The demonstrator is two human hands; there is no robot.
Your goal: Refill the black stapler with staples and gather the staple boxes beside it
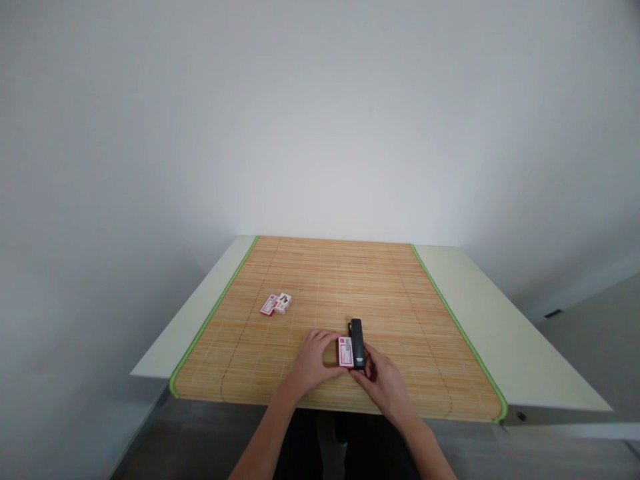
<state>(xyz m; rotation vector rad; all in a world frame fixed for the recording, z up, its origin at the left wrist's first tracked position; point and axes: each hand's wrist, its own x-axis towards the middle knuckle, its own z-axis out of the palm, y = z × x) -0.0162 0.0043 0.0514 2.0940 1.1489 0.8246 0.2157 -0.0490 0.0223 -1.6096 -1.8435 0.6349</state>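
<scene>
A black stapler (357, 341) lies on the bamboo mat (330, 273), its long side pointing away from me. Pressed up against its left side is a small white box with red edges (345, 352). My left hand (313, 363) grips this box between thumb and fingers at its near and far ends. With thumb and fingers, my right hand (389, 387) holds the near end of the stapler from the right. Farther left on the mat are two more small boxes, one red and white (269, 305) and one mostly white with a dark picture (283, 302), touching each other.
The mat has green-bound side edges and covers the middle of a white table (480, 293), whose top shows on both sides. A pale wall (320, 120) rises behind the table. The mat's front edge lies just before my body.
</scene>
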